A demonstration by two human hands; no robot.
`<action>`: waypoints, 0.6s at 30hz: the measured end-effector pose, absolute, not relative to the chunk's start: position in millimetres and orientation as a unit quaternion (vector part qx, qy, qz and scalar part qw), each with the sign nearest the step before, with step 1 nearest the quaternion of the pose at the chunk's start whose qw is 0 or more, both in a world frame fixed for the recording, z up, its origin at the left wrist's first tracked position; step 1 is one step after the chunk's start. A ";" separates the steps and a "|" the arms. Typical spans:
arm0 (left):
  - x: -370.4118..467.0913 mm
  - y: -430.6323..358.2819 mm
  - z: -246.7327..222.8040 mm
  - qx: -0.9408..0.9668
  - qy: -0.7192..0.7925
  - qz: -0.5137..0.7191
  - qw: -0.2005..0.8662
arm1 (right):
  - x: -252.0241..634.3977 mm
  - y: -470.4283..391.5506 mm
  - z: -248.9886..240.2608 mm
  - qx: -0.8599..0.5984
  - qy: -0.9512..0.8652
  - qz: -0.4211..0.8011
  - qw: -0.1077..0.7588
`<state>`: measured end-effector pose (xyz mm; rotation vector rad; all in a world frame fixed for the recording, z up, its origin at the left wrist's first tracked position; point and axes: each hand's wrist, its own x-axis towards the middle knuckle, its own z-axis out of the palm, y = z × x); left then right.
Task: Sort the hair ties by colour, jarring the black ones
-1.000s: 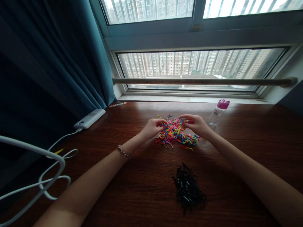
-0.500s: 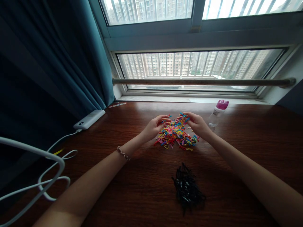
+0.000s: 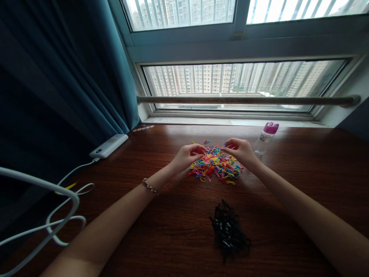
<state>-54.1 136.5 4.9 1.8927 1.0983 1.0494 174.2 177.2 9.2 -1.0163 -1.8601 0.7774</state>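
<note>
A heap of small colourful loops (image 3: 215,163), red, yellow, pink and blue, lies on the brown wooden table (image 3: 173,207). My left hand (image 3: 190,154) is at the heap's left side, its fingers curved and apart over the loops, with nothing visible held. On the upper right of the heap is my right hand (image 3: 238,150), thumb and fingers drawn together near the loops; whether something small is between the fingertips cannot be made out. Nearer to me lies a pile of black strips (image 3: 229,229).
A clear bottle with a pink cap (image 3: 271,128) stands right of my right hand. At the left are a white power bank (image 3: 109,146), looped white cables (image 3: 75,200) and a blue curtain (image 3: 115,77). A metal rail (image 3: 248,100) crosses the window behind.
My left hand has moved slightly down and its fingers have come down toward the heap. The loops raised on my right fingers are gone from them, and the heap looks more spread at the top.
</note>
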 end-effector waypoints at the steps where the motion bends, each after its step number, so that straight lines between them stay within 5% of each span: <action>1: -54.9 136.0 5.4 0.740 0.438 0.392 0.327 | 174.8 177.4 9.3 -0.404 -0.752 0.312 0.417; 6: -58.4 136.7 3.6 0.763 0.472 0.357 0.261 | 175.6 177.1 8.5 -0.377 -0.784 0.323 0.373; 18: -59.0 139.7 0.4 0.717 0.454 0.425 0.315 | 172.8 175.5 7.5 -0.342 -0.767 0.393 0.376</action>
